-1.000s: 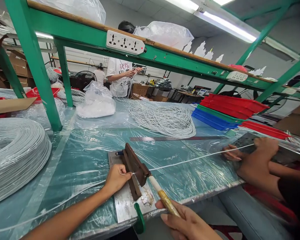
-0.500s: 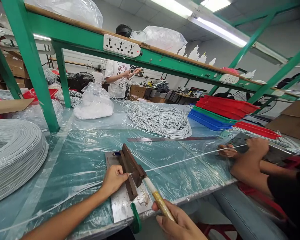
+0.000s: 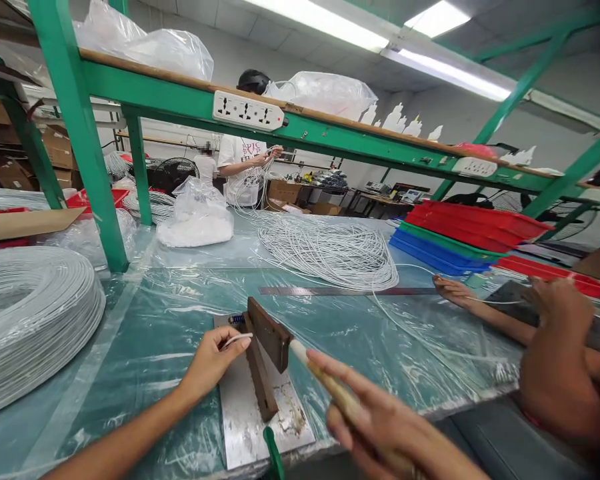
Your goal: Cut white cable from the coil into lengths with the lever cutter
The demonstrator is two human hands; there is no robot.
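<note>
A brown metal cutter with a hinged blade arm stands on a silvery base plate at the table's front edge. Its blade arm is raised, with a gap beside the lower bar. My left hand pinches a white cable, whose short end sticks out over the lower bar. On the right, my right hand is around the cutter's pale handle, index finger stretched along it. A green clamp sits at the plate's front.
White cable coils lie at left, with a looser pile behind a steel ruler. A co-worker's hands are at right, near stacked trays. Another person stands behind the green shelf frame.
The blade arm and handle have lifted, my right hand with them. My left hand has shifted slightly left with the cable end. The stretched cable has left the cutter; the co-worker's hands moved right.
</note>
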